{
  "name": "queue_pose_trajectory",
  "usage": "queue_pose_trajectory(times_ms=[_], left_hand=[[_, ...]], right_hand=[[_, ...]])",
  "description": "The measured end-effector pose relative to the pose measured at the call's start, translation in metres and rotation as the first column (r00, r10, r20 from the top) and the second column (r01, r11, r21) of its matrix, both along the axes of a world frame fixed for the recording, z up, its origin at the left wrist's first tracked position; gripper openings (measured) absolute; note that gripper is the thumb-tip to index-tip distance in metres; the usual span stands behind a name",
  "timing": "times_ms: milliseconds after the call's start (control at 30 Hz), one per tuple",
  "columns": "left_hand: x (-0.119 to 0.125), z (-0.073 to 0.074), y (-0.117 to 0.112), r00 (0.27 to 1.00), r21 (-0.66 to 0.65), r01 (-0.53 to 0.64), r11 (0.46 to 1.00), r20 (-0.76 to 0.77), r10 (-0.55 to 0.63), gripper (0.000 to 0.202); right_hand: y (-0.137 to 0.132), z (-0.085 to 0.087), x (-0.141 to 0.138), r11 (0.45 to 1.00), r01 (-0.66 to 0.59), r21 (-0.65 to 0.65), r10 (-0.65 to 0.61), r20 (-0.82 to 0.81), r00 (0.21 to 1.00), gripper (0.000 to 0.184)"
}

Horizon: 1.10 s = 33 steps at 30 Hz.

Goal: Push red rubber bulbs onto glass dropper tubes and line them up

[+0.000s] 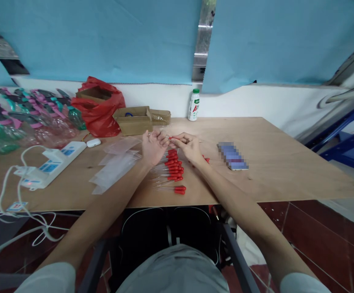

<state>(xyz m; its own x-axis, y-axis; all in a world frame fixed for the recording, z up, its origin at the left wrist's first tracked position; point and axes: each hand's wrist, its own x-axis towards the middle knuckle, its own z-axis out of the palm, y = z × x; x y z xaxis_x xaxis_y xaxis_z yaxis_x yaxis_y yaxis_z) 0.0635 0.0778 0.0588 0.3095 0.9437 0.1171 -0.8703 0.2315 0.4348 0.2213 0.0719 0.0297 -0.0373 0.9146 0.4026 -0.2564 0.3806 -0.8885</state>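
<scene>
Above the middle of the table my hands meet at a glass dropper with a red rubber bulb (173,138). My right hand (191,147) pinches the bulb end between thumb and fingers. My left hand (154,148) has its palm turned up and its fingers curled around the clear tube side, which is partly hidden. Below them lie several droppers (173,169) in a column, red bulbs to the right and thin clear tubes to the left. A few more red bulbs (206,159) show beside my right wrist. Clear plastic bags (116,173) lie fanned out left of my left forearm.
A white power strip (53,165) with cables and a white earbud case (93,143) are at left. Behind stand plastic spray bottles (27,118), a red bag (100,108), an open cardboard box (134,122) and a white bottle (194,106). A phone (233,156) lies at right.
</scene>
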Motion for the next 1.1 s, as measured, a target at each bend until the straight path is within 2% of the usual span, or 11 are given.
queue_pose_trajectory(times_ms=[367, 533, 667, 800, 967, 1100], left_hand=[[-0.001, -0.002, 0.002, 0.999, 0.020, 0.037, 0.999, -0.038, -0.036, 0.043], [-0.006, -0.001, 0.005, 0.994, 0.056, 0.076, 0.996, -0.080, -0.071, 0.045], [-0.007, -0.004, 0.007, 0.996, -0.002, 0.070, 0.998, -0.057, -0.070, 0.042], [-0.007, -0.005, 0.006, 0.998, -0.075, 0.049, 0.996, -0.038, -0.052, 0.039], [-0.010, -0.003, 0.005, 0.999, -0.055, 0.047, 0.997, -0.021, -0.048, 0.040], [-0.009, -0.003, 0.004, 0.999, -0.041, 0.043, 0.998, 0.005, -0.043, 0.040]], right_hand=[[0.002, -0.002, 0.009, 0.997, -0.029, 0.064, 0.022, 0.105, 0.994, 0.041], [0.004, 0.000, 0.012, 0.981, 0.072, 0.181, -0.106, 0.189, 0.976, 0.036], [0.004, 0.000, 0.014, 0.963, 0.113, 0.246, -0.180, 0.268, 0.947, 0.032], [0.005, -0.002, 0.013, 0.982, 0.080, 0.172, -0.122, 0.254, 0.960, 0.036], [0.006, -0.003, 0.010, 0.999, -0.034, 0.009, 0.033, 0.128, 0.991, 0.046], [0.003, -0.003, 0.008, 1.000, -0.017, 0.021, 0.015, 0.112, 0.994, 0.048]])
